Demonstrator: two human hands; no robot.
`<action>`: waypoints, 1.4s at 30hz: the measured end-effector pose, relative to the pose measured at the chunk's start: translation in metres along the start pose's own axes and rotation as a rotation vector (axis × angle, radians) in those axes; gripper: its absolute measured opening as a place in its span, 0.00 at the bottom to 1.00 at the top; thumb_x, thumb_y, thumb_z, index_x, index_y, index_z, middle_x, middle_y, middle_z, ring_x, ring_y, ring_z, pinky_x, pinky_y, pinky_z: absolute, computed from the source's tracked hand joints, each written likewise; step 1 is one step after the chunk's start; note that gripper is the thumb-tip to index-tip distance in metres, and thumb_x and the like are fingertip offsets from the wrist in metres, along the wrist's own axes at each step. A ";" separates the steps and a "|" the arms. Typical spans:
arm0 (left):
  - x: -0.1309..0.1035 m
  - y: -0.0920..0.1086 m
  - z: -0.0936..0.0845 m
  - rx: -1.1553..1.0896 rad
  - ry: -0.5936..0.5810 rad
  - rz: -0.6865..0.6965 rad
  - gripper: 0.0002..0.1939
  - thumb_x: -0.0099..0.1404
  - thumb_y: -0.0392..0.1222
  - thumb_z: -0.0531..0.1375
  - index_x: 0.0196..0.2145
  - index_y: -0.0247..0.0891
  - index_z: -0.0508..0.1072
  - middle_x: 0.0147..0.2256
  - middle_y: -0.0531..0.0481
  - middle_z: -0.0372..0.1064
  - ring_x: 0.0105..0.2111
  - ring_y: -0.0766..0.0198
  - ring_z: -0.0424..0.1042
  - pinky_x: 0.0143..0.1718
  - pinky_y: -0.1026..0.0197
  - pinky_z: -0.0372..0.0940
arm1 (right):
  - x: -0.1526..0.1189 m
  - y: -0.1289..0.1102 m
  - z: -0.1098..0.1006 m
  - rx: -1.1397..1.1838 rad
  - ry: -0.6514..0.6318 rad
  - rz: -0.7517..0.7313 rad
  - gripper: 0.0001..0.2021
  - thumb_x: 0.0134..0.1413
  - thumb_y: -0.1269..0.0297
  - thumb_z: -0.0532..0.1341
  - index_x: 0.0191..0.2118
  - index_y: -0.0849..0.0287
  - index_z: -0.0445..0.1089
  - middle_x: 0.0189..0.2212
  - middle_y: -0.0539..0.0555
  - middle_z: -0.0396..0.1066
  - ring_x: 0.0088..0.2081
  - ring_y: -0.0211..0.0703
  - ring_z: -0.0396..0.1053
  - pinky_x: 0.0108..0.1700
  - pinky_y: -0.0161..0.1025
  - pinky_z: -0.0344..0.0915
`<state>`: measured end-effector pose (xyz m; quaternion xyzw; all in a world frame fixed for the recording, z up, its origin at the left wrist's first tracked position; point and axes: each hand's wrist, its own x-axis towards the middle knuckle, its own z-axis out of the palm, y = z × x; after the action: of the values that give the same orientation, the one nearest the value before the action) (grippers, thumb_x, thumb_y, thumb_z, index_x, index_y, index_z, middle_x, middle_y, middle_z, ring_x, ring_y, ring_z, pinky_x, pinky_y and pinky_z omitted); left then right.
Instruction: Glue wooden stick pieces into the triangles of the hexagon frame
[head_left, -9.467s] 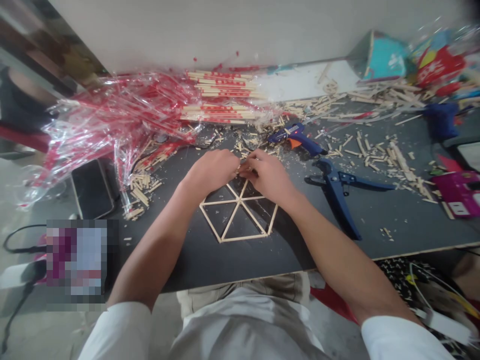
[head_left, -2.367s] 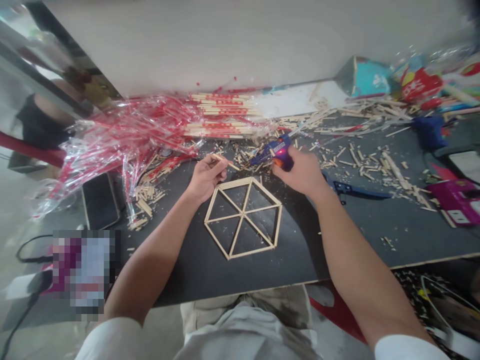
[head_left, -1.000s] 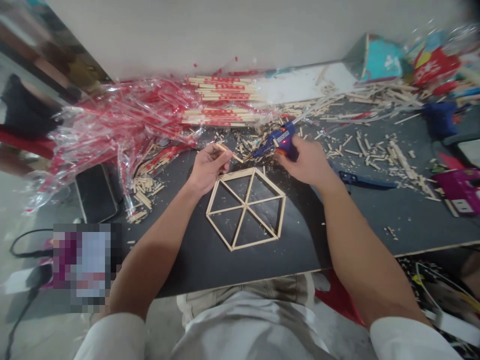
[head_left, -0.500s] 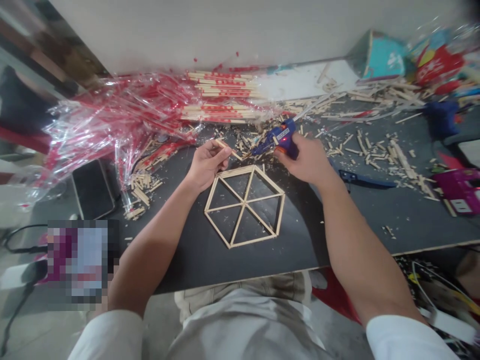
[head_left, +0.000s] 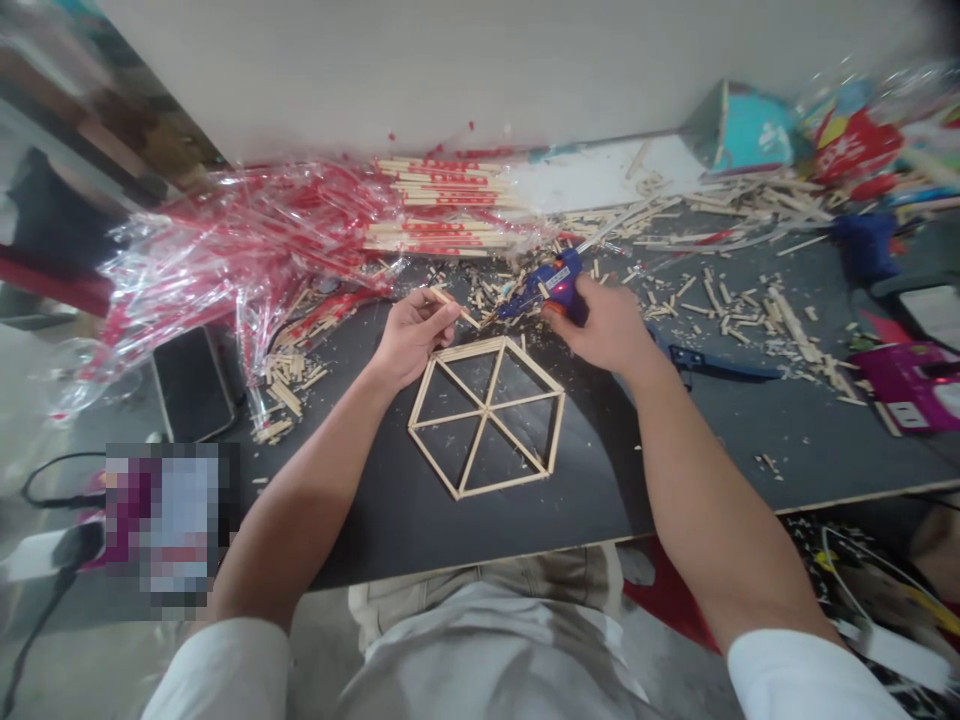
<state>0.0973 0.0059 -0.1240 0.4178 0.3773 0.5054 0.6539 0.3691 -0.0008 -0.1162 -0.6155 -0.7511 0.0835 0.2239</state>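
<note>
"What are the hands doing?"

"The left hand is pinching a small stick by thumb and fingers. The right hand is curled around the handle of a blue glue gun. The tip is near the stick's end. I can't tell if they touch."

"How do you do that well?"

"I think you hold the stick very still and squeeze just a little. A small dot is best, because a big blob could drip. And mind your fingers, the tip may be hot!"

"Where is the wheel shape?"

"The stick frame lies flat on the dark table, between the arms. I'd lift the glue clear of it so no strings fall on it."

"Can you count things?"

"Yes! One frame, with six sides and six spokes. One pinched stick. Two hands. One gun in a hand, and one more blue gun far right. One phone. One blue cutter, partly hidden. The wood bits are too many to count."
</note>
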 end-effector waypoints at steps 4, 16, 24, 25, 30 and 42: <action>0.000 0.000 0.000 -0.005 -0.002 0.005 0.30 0.43 0.54 0.82 0.30 0.36 0.71 0.27 0.54 0.75 0.20 0.77 0.65 0.21 0.71 0.61 | 0.000 0.002 0.001 -0.002 -0.001 0.030 0.11 0.57 0.52 0.61 0.36 0.53 0.65 0.28 0.58 0.71 0.31 0.55 0.70 0.37 0.47 0.64; -0.002 -0.001 0.000 0.044 -0.018 -0.008 0.28 0.43 0.56 0.82 0.35 0.35 0.81 0.25 0.56 0.71 0.18 0.78 0.60 0.17 0.72 0.52 | 0.000 0.007 0.005 0.089 0.143 0.094 0.22 0.55 0.47 0.64 0.49 0.57 0.72 0.35 0.61 0.77 0.39 0.63 0.75 0.46 0.59 0.72; -0.003 0.001 -0.006 0.368 -0.161 -0.016 0.25 0.49 0.59 0.79 0.38 0.38 0.88 0.28 0.51 0.77 0.25 0.74 0.66 0.28 0.69 0.62 | 0.001 0.006 0.003 0.021 0.172 0.073 0.17 0.58 0.51 0.60 0.47 0.56 0.72 0.30 0.60 0.75 0.33 0.59 0.72 0.40 0.53 0.69; -0.003 0.002 -0.008 0.399 -0.180 -0.015 0.24 0.50 0.59 0.78 0.39 0.39 0.88 0.32 0.49 0.80 0.28 0.71 0.71 0.32 0.68 0.66 | 0.001 0.006 0.004 0.012 0.163 0.069 0.17 0.58 0.51 0.60 0.48 0.56 0.72 0.30 0.59 0.75 0.33 0.59 0.72 0.41 0.53 0.69; -0.002 0.001 -0.012 0.468 -0.222 -0.031 0.26 0.53 0.60 0.77 0.43 0.40 0.88 0.43 0.44 0.84 0.39 0.60 0.79 0.44 0.61 0.72 | 0.001 0.007 0.004 -0.001 0.119 0.058 0.17 0.59 0.51 0.59 0.47 0.56 0.71 0.27 0.58 0.72 0.33 0.60 0.72 0.44 0.55 0.69; -0.002 -0.001 -0.013 0.501 -0.240 -0.010 0.27 0.55 0.61 0.76 0.44 0.40 0.87 0.45 0.42 0.84 0.40 0.59 0.80 0.44 0.62 0.73 | 0.001 0.010 0.004 -0.007 0.100 0.044 0.12 0.60 0.50 0.60 0.41 0.53 0.69 0.27 0.57 0.71 0.31 0.58 0.70 0.39 0.50 0.66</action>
<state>0.0853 0.0062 -0.1292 0.6213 0.4124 0.3402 0.5729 0.3759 0.0032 -0.1236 -0.6361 -0.7254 0.0549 0.2573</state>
